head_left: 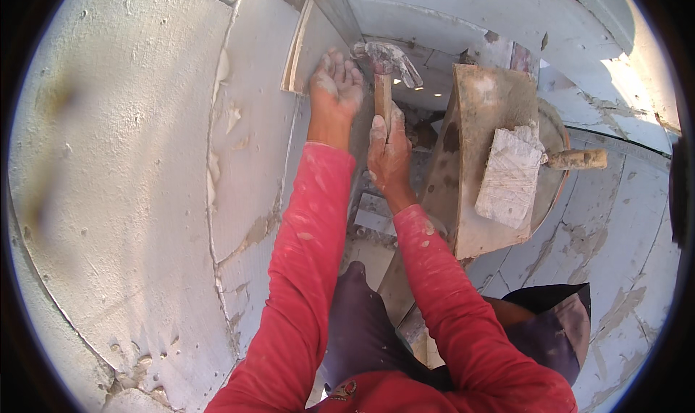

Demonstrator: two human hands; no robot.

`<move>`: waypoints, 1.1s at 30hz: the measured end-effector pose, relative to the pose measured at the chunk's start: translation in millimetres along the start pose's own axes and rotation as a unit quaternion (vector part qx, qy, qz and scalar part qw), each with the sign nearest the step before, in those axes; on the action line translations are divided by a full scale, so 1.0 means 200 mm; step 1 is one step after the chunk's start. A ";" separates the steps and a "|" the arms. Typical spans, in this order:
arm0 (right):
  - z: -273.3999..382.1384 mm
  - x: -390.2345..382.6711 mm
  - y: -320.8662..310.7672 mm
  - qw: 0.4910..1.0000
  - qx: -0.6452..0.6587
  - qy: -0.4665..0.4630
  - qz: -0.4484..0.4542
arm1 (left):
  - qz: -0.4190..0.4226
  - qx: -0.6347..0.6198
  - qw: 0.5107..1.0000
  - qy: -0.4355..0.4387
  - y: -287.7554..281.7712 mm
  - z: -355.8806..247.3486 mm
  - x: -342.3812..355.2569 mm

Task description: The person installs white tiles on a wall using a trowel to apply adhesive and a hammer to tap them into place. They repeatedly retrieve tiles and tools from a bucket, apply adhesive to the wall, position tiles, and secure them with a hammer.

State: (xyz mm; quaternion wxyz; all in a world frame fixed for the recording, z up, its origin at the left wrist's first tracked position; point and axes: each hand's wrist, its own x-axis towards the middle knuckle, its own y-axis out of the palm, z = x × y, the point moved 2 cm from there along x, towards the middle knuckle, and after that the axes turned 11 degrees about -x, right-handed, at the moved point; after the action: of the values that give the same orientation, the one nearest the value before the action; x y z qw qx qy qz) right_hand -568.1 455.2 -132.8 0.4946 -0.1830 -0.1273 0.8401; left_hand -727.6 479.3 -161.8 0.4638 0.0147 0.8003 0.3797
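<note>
My right hand [391, 154] is wrapped around the wooden handle of a claw hammer [383, 98]. The hammer stands roughly upright in my grip, and its head is caked with white plaster. Just left of it, my left hand [337, 87] is raised against a small light board [318, 45] by the wall. Its fingers are slightly bent and apart, with nothing seen in them; white dust covers both hands. The board's layered edge shows on its left side.
A pale plastered wall [145, 159] fills the left. On the right, a stained board [499, 94] lies over a round container [556, 131]. On that board rests a white-crusted flat block [509, 178] with a wooden handle [577, 159]. White panels [622, 217] stretch beyond.
</note>
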 end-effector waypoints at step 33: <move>-0.03 0.00 0.01 0.996 0.036 -0.014 -0.079 | -0.118 0.170 0.950 0.234 0.06 0.10 -0.47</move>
State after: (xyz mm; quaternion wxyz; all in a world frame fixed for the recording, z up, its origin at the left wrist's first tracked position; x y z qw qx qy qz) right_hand -566.9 454.3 -139.9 0.5640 -0.1427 -0.1174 0.8048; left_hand -663.8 464.5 -91.0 0.2960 -0.0907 0.9349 0.1736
